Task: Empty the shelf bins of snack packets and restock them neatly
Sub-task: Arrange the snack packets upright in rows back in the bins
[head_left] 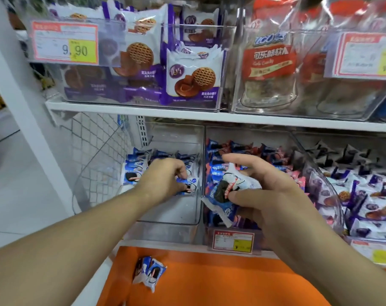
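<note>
In the head view, the work centres on the lower shelf, in the middle of the frame. The left hand (165,177) reaches into the clear bin (172,219) at centre-left, its fingers curled down onto the blue-and-white cookie packets (139,166) that lie at the back of that bin; it appears to pinch one, though the fingertips are partly hidden. The front half of this bin shows bare floor, so it looks partly emptied or partly restocked; which of the two cannot be told from this moment alone.

The right hand (265,191), at centre-right, holds a small bundle of the same cookie packets (227,191) between thumb and fingers, hanging over the neighbouring bin of blue-and-pink packets (271,155), which is heaped full and untidy. Further right, a third bin of purple waffle-biscuit packets (364,195) is also piled loosely.

At the bottom of the frame, two loose cookie packets (149,272) lie on an orange surface (209,283) below the shelf.

On the upper shelf, the bins of purple waffle-biscuit packs (187,74) and red cola-candy bags (269,62) look untouched.

As a judgement, the task is early: one bin is in hand, and the others remain to be done.
</note>
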The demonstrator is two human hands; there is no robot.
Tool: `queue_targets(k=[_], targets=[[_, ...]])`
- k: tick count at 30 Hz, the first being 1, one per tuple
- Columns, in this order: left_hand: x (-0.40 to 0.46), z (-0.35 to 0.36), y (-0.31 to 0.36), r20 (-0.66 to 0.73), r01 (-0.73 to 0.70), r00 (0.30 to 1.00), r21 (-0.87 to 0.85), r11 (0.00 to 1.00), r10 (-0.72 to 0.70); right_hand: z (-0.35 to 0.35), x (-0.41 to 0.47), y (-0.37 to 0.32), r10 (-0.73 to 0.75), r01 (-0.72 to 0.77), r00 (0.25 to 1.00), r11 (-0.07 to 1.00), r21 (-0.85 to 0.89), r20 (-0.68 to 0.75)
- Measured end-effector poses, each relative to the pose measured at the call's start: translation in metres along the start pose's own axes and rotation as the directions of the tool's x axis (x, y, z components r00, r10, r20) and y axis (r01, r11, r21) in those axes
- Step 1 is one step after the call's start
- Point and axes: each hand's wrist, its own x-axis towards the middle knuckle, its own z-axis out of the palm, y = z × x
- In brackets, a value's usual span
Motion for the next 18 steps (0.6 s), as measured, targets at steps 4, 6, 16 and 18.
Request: queue_targets(k=[4,6,16,18], targets=[[0.013,0.010,-0.004,-0.047,-0.051,0.997,0.151,0.987,0.059,-0.010,0.002,0.005,-0.005,0.004,1.000,0.999,-0.034,-0.016],[0.015,0.012,-0.006,-0.087,-0.080,0.991,0.213,0.974,0.101,-0.011,0.002,0.005,-0.018,0.017,1.000,0.999,-0.047,-0.014],[-0.006,-0.008,0.003,-0.123,0.017,0.992,-0.118,0.993,-0.031,0.000,-0.005,-0.003,-0.080,0.079,0.997,0.994,-0.071,-0.005],[-0.029,-0.030,0.023,-0.082,0.071,0.989,-0.448,0.891,-0.120,0.005,-0.005,-0.002,-0.081,0.080,0.997,0.994,-0.067,-0.009]])
